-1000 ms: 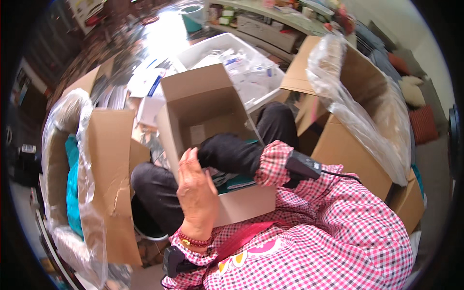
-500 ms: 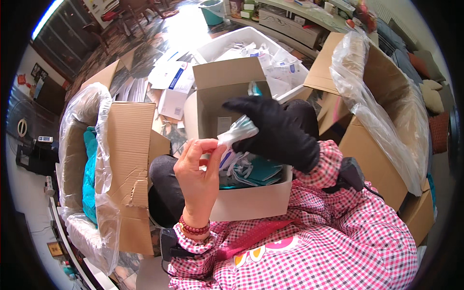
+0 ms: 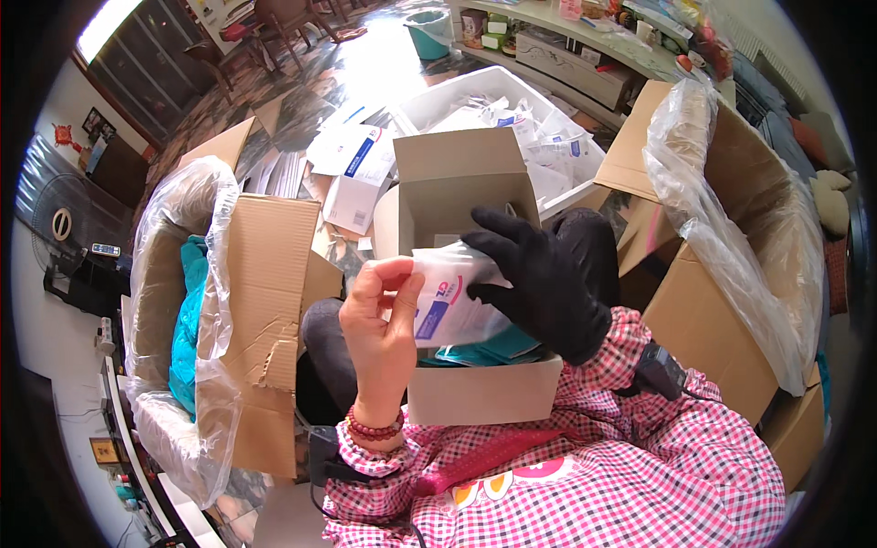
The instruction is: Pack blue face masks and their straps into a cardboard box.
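Note:
My left hand (image 3: 379,306), bare and wearing a beaded bracelet, pinches the left edge of a translucent plastic pouch (image 3: 440,306) with blue and pink print. My right hand (image 3: 544,288) wears a black glove; its fingers are spread at the pouch's right end, the thumb across the front. Whether anything is inside the pouch is hard to tell. Beneath it stands an open white carton (image 3: 484,393) between my knees, its flap raised at the far side. Flat teal packets (image 3: 493,347) lie in the carton, partly hidden by the pouch and my hands.
Plastic-lined cardboard boxes stand left (image 3: 265,365) and right (image 3: 703,310); the left one holds teal material (image 3: 189,320). Behind the carton is a white tub (image 3: 420,114) full of printed pouches. Printed cartons (image 3: 352,196) and papers lie beside it. A teal bucket (image 3: 427,41) stands farther off.
The crumpled pouch is now spread flat with its print showing. My right hand has moved right and lower, its fingers opening away from the bunched end. The whole view has shifted slightly.

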Demonstrator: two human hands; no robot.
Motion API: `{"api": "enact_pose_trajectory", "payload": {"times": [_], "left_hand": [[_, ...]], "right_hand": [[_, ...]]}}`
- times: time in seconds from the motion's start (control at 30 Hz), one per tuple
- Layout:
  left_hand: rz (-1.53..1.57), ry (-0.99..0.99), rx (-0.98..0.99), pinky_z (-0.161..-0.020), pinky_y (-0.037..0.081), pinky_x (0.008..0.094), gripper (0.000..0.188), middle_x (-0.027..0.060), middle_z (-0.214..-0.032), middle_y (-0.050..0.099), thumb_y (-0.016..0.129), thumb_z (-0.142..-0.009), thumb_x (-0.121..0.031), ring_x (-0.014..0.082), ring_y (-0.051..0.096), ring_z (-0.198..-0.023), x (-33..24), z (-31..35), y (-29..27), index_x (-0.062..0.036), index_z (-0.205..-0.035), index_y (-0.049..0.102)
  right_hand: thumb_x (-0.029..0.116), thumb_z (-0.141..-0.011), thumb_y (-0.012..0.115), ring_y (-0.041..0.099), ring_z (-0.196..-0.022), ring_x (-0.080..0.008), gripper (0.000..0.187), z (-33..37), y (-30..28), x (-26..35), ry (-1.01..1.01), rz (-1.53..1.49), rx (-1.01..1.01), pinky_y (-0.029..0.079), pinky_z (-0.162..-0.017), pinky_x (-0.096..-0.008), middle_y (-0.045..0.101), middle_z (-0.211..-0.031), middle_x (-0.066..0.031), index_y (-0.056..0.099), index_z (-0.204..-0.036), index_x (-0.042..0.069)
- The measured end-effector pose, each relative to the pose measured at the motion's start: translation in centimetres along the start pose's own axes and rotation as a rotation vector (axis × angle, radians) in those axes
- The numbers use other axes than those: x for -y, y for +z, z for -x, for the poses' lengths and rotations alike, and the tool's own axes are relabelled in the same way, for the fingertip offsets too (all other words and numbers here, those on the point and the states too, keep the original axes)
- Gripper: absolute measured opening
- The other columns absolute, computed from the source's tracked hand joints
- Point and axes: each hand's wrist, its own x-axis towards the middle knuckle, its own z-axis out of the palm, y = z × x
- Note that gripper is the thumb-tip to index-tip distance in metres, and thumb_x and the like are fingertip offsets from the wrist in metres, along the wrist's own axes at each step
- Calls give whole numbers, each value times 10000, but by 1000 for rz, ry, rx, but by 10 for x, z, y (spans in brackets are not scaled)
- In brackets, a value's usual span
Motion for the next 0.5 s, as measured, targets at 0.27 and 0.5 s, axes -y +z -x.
{"api": "enact_pose_trajectory", "payload": {"times": [0.27, 0.5], "left_hand": [[141, -169, 51, -748, 491, 216, 213, 23, -946, 654, 708, -916, -9, 85, 599, -825, 32, 19, 2, -25, -1124, 663], [-385, 303, 112, -798, 492, 337, 338, 72, -1005, 682, 836, -788, -145, 211, 650, -932, -3, 3, -1, -51, -1082, 697]], "right_hand": [[188, -754, 807, 650, -964, -354, 370, 15, 10, 2, 177, -253, 161, 527, -834, -442, 669, -1032, -162, 705, -1086, 61], [216, -765, 803, 646, -881, -366, 289, 10, 9, -14, 115, -316, 189, 513, -779, -451, 655, -923, -155, 726, -987, 47]]}}
